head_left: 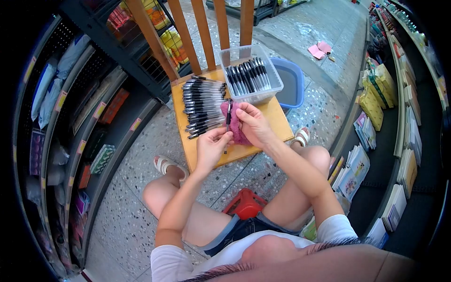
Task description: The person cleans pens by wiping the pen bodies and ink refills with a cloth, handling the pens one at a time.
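My left hand (214, 146) pinches the lower part of a black and clear pen (229, 116), which stands nearly upright in view over the front of the wooden chair (190, 149). In my right hand (252, 123) is a pink cloth (240, 136), bunched against the pen's right side. A pile of similar pens (203, 103) lies on the seat to the left. Behind my right hand, more pens (247, 77) fill a clear plastic box (258, 97) at the seat's back right.
A blue basin (297, 75) with liquid stands on the floor right of the chair. Below my hands is a red stool (245, 203). Shelves of goods (109, 113) curve along the left, others (397, 141) along the right. Pink paper (319, 50) lies on the floor.
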Available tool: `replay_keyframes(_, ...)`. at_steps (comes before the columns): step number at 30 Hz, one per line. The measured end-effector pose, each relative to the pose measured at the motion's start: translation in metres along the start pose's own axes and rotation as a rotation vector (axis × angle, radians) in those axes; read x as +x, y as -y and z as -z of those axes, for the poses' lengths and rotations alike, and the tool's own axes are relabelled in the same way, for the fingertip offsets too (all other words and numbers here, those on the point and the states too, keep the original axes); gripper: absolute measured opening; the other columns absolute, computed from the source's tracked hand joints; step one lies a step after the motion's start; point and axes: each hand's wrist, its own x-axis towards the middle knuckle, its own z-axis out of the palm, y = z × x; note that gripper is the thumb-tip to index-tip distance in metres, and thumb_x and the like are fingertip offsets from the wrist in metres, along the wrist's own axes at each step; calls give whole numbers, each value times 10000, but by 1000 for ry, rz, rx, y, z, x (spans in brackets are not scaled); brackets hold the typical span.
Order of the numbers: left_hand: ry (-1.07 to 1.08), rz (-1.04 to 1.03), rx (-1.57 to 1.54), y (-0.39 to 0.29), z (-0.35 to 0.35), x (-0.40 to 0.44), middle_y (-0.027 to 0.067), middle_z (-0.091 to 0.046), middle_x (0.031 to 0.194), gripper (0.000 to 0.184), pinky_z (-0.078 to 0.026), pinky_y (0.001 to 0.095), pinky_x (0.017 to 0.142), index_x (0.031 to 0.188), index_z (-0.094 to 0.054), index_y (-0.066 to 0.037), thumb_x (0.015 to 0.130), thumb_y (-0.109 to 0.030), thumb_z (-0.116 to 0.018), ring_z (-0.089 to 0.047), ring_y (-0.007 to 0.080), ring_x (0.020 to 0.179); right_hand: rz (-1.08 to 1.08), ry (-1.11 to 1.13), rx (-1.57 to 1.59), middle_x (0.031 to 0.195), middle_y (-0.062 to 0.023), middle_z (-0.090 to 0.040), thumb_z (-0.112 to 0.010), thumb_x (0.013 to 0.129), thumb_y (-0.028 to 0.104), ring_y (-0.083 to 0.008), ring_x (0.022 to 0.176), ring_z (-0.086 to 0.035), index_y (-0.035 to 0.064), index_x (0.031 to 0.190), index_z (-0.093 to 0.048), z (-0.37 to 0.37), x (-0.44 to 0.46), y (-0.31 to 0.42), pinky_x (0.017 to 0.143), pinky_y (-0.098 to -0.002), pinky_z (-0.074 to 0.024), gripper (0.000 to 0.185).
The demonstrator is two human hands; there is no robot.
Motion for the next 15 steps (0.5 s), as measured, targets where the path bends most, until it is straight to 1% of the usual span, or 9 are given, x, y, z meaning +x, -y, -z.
replay_keyframes(2, -13, -16, 28, 0, -5, 0, 53, -659, 793, 219, -479, 192, 573, 1005, -631, 37, 838, -104, -650, -617, 89, 652, 15, 19, -17, 935, -25, -613, -566, 884, 61, -80, 836, -576, 66, 1057, -514, 13, 5, -9, 737, -213, -474, 181)
replay_keyframes(5, -57, -31, 70, -2, -13, 1, 55, -661, 764, 215, -468, 186, 538, 997, -640, 45, 832, -93, -652, -608, 79, 620, 109, -14, -151, 961, -37, -618, -579, 876, 62, -81, 835, -578, 44, 1054, -524, 22, 10, -16, 749, -213, -477, 188)
replay_keyframes(9, -103, -80, 116, 0, -15, 5, 51, -655, 747, 225, -442, 181, 498, 984, -635, 54, 821, -97, -669, -611, 80, 617, 62, -46, -195, 979, -40, -616, -582, 876, 72, -79, 850, -576, 10, 1073, -519, 8, 4, -10, 747, -213, -477, 216)
replay_keyframes(11, -126, -77, 174, 0, -15, 6, 46, -656, 743, 215, -439, 180, 494, 976, -642, 51, 815, -88, -673, -601, 69, 616, 8, -50, -209, 979, -37, -615, -577, 880, 78, -78, 863, -574, -3, 1084, -512, 7, -2, -10, 745, -213, -476, 229)
replay_keyframes(12, -137, -76, 204, -1, -15, 7, 44, -656, 741, 211, -438, 180, 491, 971, -645, 49, 811, -84, -674, -596, 64, 616, 27, -45, -246, 978, -36, -615, -571, 884, 80, -79, 866, -574, -3, 1088, -513, 6, -3, -11, 745, -212, -476, 227)
replay_keyframes(15, -184, -165, 274, 2, -15, 9, 59, -676, 732, 183, -476, 217, 559, 926, -666, 39, 784, -75, -683, -607, 71, 629, 83, -19, -341, 973, -35, -617, -554, 895, 84, -79, 870, -574, -2, 1090, -517, 4, -6, -12, 745, -211, -474, 216)
